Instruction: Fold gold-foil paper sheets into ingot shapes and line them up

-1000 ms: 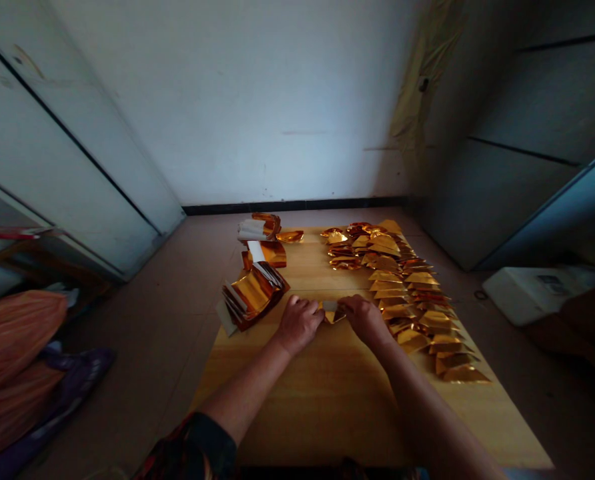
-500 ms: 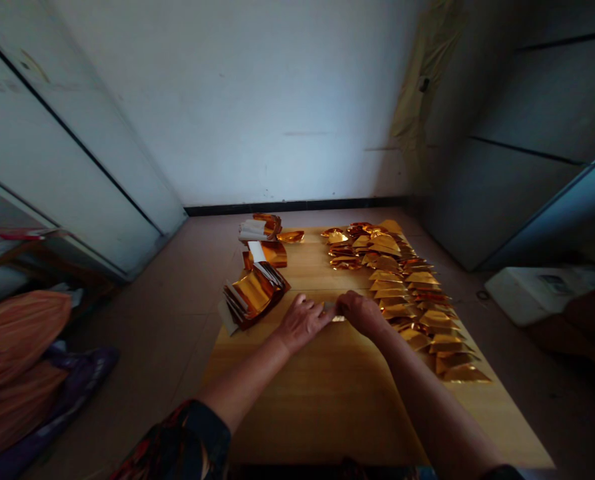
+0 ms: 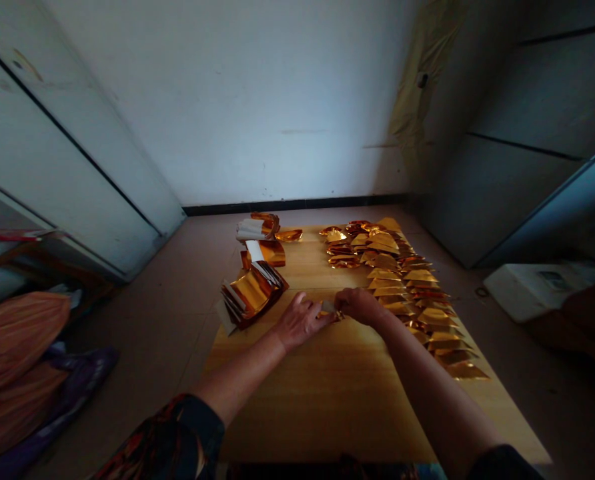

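Between my two hands, over the middle of the wooden table (image 3: 317, 393), is a small piece of gold foil paper (image 3: 329, 307) with a grey-white back. My left hand (image 3: 300, 321) is closed on its left side, thumb along the near edge. The fingers of my right hand (image 3: 358, 305) pinch its right end, and they hide part of it. To the left lies a fanned stack of gold foil sheets (image 3: 252, 291). Rows of folded gold foil pieces (image 3: 435, 313) cover the table's right side, close to my right forearm.
Smaller foil stacks (image 3: 272, 252) and a single folded foil piece (image 3: 290, 235) lie at the far left of the table. A white box (image 3: 520, 290) stands on the floor at right. Orange cloth (image 3: 17, 340) is at left. Cabinets flank both sides, with a wall behind.
The foil paper now shows more of its grey-white side between my hands. My right fingers have shifted slightly at its right end. The view has tilted a little.
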Available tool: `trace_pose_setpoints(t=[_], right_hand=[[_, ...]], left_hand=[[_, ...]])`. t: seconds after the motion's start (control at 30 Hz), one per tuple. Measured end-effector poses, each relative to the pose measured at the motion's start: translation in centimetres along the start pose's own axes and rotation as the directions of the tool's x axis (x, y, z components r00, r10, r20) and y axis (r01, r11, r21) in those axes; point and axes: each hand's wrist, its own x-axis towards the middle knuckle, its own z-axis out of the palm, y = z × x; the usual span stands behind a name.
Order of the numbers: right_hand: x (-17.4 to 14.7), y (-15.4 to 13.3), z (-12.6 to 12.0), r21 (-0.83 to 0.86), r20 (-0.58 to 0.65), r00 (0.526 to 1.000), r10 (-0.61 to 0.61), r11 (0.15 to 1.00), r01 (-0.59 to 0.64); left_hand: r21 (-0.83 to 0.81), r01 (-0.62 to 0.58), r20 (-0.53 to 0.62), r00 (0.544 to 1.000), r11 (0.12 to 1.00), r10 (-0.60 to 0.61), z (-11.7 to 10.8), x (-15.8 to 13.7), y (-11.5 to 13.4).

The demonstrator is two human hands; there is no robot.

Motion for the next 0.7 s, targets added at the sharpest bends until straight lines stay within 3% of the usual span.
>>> trace_pose_setpoints(t=[0.37, 0.7], right_hand=[[0.4, 0.2, -0.5, 0.069, 0.061, 0.997, -0.048, 0.997, 0.044], [0.6, 0.8, 0.9, 0.026, -0.017, 0.997, -0.079, 0.997, 0.08]], left_hand=[[0.115, -0.054, -0.034, 0.998, 0.992, 0.058, 0.6, 0.4, -0.2], [0.136, -0.066, -0.033, 0.997, 0.988, 0.071, 0.8, 0.2, -0.3]])
